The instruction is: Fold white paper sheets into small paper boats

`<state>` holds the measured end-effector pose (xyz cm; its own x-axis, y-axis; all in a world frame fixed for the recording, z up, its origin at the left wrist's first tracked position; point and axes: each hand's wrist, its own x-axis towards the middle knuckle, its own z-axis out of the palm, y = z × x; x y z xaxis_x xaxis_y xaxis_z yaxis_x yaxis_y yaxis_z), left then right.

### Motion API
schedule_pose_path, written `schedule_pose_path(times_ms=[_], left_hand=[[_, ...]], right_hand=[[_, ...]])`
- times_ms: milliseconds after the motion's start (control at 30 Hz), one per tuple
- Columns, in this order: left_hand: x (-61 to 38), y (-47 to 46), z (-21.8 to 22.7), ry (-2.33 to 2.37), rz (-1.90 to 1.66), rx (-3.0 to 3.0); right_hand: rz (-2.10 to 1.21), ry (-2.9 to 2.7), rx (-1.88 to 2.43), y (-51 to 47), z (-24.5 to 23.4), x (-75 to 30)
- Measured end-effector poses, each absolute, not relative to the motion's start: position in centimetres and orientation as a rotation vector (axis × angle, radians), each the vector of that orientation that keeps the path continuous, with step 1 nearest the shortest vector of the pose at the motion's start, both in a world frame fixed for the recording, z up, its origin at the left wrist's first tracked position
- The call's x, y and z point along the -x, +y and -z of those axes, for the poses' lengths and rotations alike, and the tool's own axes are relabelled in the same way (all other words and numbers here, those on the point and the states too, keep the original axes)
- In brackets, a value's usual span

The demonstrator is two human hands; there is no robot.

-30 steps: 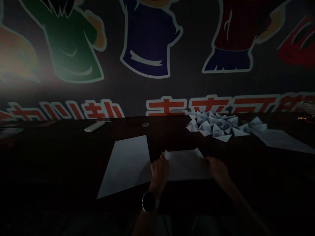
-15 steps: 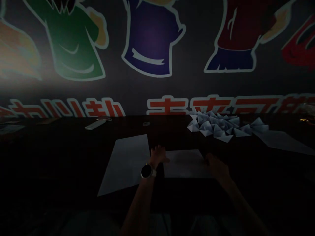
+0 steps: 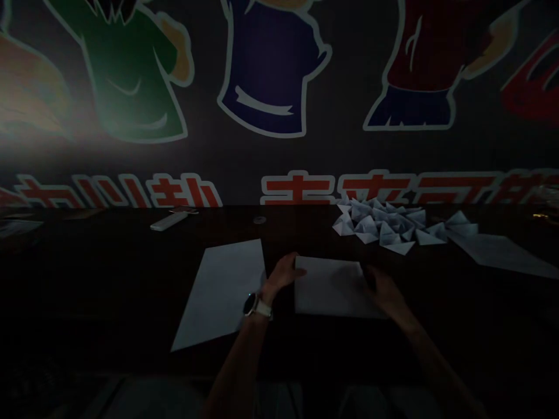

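A folded white sheet of paper [image 3: 332,286] lies on the dark table [image 3: 109,279] right in front of me. My left hand [image 3: 283,272], with a watch on its wrist, pinches the sheet's upper left corner. My right hand [image 3: 384,291] rests on the sheet's right edge, its fingers curled onto the paper. The scene is very dim and the fingertips are hard to make out.
A flat white sheet [image 3: 222,291] lies to the left of my hands. A pile of several folded paper shapes [image 3: 384,227] sits at the back right, with another sheet [image 3: 502,253] beside it. A remote-like bar [image 3: 168,221] and a small round object [image 3: 259,220] lie by the painted wall.
My left hand has moved from the sheet's lower left up to its top left corner. The raised corners of the sheet now lie flat. My right hand stayed on the right edge.
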<state>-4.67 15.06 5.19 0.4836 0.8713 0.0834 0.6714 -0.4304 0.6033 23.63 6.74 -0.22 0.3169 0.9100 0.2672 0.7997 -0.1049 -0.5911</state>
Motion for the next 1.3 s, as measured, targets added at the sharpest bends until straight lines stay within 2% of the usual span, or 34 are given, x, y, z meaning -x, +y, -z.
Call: schedule_pose_path(times_ms=[100, 200, 367, 700, 1300], left_hand=[[4.3, 14.4, -5.3, 0.969, -0.95, -1.859], [3.8, 13.3, -6.0, 0.794, -1.196, -1.602], [3.1, 11.1, -7.4, 0.883, -1.472, -1.39], [3.3, 7.5, -10.1, 1.059, -1.578, -1.502], [3.3, 7.7, -10.1, 1.104, -1.587, -1.475]], right_hand=[[-0.542, -1.207, 1.683, 7.3, -1.4, -24.1], [-0.75, -1.053, 1.517, 7.1, -3.9, -24.0], [-0.648, -0.925, 1.459, 5.3, -6.9, -22.6], [-0.525, -0.834, 1.541, 0.1, -8.4, -21.8], [-0.36, -0.885, 1.656, 0.1, -8.2, -21.3]])
